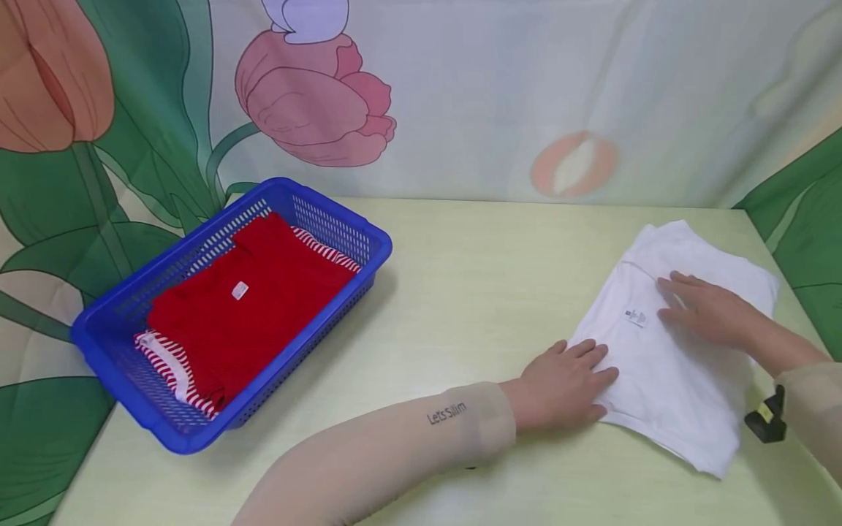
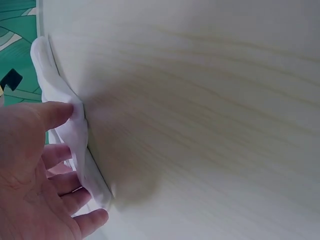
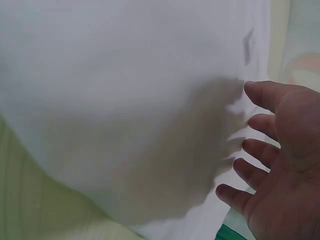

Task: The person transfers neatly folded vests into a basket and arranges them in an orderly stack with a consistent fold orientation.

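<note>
A white folded garment (image 1: 684,394) with a small printed label (image 1: 635,317) lies at the right of the table. Fingers spread, my left hand (image 1: 566,387) rests on the garment's left edge. In the left wrist view, the thumb and fingers of that hand (image 2: 30,165) touch the cloth's edge (image 2: 75,130) and grip nothing. My right hand (image 1: 713,310) is over the upper right part of the garment, its fingers loosely extended. From the right wrist, the hand (image 3: 280,155) casts a shadow on the white cloth (image 3: 125,75); whether the fingertips touch it, I cannot tell.
At the left of the table (image 1: 454,292) a blue plastic basket (image 1: 309,340) stands at a slant. Inside lies a red garment (image 1: 276,292) with a white label and red-and-white striped parts. A flower-printed cloth (image 1: 460,95) hangs behind the table.
</note>
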{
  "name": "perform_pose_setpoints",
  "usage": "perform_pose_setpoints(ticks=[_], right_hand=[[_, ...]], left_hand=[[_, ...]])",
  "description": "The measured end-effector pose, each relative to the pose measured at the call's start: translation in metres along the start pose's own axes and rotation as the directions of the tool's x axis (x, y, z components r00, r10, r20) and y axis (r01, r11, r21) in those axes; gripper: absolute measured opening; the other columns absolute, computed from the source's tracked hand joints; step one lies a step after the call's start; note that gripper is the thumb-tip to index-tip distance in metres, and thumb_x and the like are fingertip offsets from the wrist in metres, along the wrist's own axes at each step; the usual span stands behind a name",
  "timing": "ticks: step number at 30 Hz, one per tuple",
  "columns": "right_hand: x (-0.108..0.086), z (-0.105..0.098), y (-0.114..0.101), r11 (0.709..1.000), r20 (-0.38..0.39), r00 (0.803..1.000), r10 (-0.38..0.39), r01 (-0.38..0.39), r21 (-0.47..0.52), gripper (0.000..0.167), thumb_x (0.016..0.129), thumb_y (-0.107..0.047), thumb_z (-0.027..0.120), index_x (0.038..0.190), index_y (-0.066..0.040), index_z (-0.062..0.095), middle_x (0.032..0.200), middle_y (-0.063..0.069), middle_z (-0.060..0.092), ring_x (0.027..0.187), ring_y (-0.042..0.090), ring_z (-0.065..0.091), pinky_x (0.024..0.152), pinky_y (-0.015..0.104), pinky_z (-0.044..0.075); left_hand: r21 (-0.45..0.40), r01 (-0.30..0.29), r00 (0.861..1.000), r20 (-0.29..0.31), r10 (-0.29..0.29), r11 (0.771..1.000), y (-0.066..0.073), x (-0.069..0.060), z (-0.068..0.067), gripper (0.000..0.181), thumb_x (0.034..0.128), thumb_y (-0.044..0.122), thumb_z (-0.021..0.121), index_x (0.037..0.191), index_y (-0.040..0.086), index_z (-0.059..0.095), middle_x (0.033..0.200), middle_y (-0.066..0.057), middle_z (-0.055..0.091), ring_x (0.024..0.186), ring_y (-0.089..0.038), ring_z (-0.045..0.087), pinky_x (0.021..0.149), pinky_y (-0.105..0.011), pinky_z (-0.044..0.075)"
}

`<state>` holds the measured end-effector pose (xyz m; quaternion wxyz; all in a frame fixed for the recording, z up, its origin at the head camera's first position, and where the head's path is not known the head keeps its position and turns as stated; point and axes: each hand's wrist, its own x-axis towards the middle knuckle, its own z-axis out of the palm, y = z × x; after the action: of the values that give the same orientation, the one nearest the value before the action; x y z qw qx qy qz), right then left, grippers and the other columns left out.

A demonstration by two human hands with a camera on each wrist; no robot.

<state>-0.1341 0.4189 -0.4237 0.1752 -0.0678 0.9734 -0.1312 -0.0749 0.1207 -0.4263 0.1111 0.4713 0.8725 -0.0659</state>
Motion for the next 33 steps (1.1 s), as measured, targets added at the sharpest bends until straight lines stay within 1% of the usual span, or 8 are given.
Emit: perform_pose_setpoints(ticks=[3,8,13,16,20,24,29,33], right_hand=[[-0.002,0.006,0.002,1.0,0.007,1.0,0.02,-0.02,0.005,0.073,0.108,-0.031,0.062,0.16,0.012,0.032,0.163,0.044,0.02,0.15,0.065,0.019,0.118,0.077,0.022],[-0.002,0.011,0.004,1.0,-0.023,0.999,0.022,-0.022,-0.01,0.073,0.108,-0.031,0.062,0.159,0.012,0.033,0.163,0.044,0.022,0.149,0.065,0.021,0.118,0.076,0.024],[-0.003,0.012,0.0,1.0,-0.025,1.0,0.015,-0.015,-0.014,0.073,0.109,-0.035,0.06,0.16,0.011,0.033,0.163,0.043,0.022,0.15,0.064,0.021,0.119,0.076,0.024],[-0.005,0.013,-0.006,1.0,-0.023,1.0,-0.002,0.001,-0.02,0.074,0.11,-0.039,0.058,0.16,0.01,0.034,0.164,0.042,0.024,0.15,0.063,0.023,0.118,0.076,0.026],[-0.009,0.015,-0.016,0.999,-0.016,1.0,-0.017,0.016,-0.037,0.076,0.11,-0.044,0.057,0.16,0.008,0.035,0.165,0.04,0.025,0.15,0.062,0.025,0.116,0.077,0.029],[-0.01,0.019,-0.025,0.997,-0.016,0.999,-0.028,0.027,-0.072,0.078,0.109,-0.046,0.057,0.161,0.008,0.035,0.165,0.039,0.026,0.15,0.061,0.026,0.114,0.076,0.034],[-0.009,0.025,-0.036,0.991,-0.036,0.998,-0.048,0.043,-0.125,0.079,0.109,-0.048,0.057,0.16,0.008,0.036,0.163,0.039,0.029,0.148,0.06,0.033,0.107,0.075,0.042],[-0.009,0.029,-0.046,0.987,-0.049,0.997,-0.064,0.055,-0.154,0.078,0.108,-0.048,0.057,0.16,0.008,0.038,0.163,0.039,0.031,0.146,0.06,0.037,0.1,0.072,0.048]], left_hand=[[-0.002,-0.003,1.0,0.003,0.003,1.0,-0.001,0.0,0.002,0.059,0.1097,0.055,0.05,0.164,0.035,0.041,0.173,0.006,0.032,0.161,-0.013,0.026,0.127,-0.035,0.03],[-0.016,-0.011,1.0,0.016,0.011,1.0,-0.006,-0.001,0.004,0.059,0.1106,0.052,0.05,0.166,0.035,0.039,0.175,0.005,0.029,0.163,-0.013,0.023,0.129,-0.034,0.028],[-0.029,-0.023,0.999,0.028,0.024,0.999,-0.014,-0.007,0.004,0.058,0.1113,0.049,0.05,0.166,0.033,0.039,0.176,0.004,0.028,0.163,-0.014,0.02,0.13,-0.033,0.025],[-0.035,-0.038,0.999,0.025,0.038,0.999,-0.024,-0.013,0.006,0.058,0.1115,0.047,0.052,0.166,0.032,0.04,0.176,0.004,0.028,0.163,-0.014,0.02,0.13,-0.032,0.024],[-0.043,-0.066,0.998,0.014,0.067,0.997,-0.042,-0.021,0.01,0.056,0.1117,0.042,0.054,0.165,0.029,0.042,0.175,0.001,0.031,0.163,-0.015,0.021,0.131,-0.033,0.024],[-0.085,-0.087,0.996,0.01,0.088,0.993,-0.058,-0.028,0.013,0.054,0.112,0.038,0.054,0.164,0.027,0.044,0.175,0.0,0.031,0.164,-0.016,0.02,0.132,-0.035,0.02],[-0.121,-0.101,0.995,0.01,0.103,0.987,-0.071,-0.036,0.014,0.052,0.1115,0.035,0.055,0.162,0.025,0.046,0.175,-0.002,0.031,0.164,-0.018,0.021,0.132,-0.038,0.021],[-0.15,-0.095,0.995,0.011,0.098,0.984,-0.081,-0.042,0.014,0.051,0.1093,0.029,0.056,0.16,0.025,0.05,0.174,-0.001,0.033,0.164,-0.018,0.022,0.132,-0.039,0.023]])
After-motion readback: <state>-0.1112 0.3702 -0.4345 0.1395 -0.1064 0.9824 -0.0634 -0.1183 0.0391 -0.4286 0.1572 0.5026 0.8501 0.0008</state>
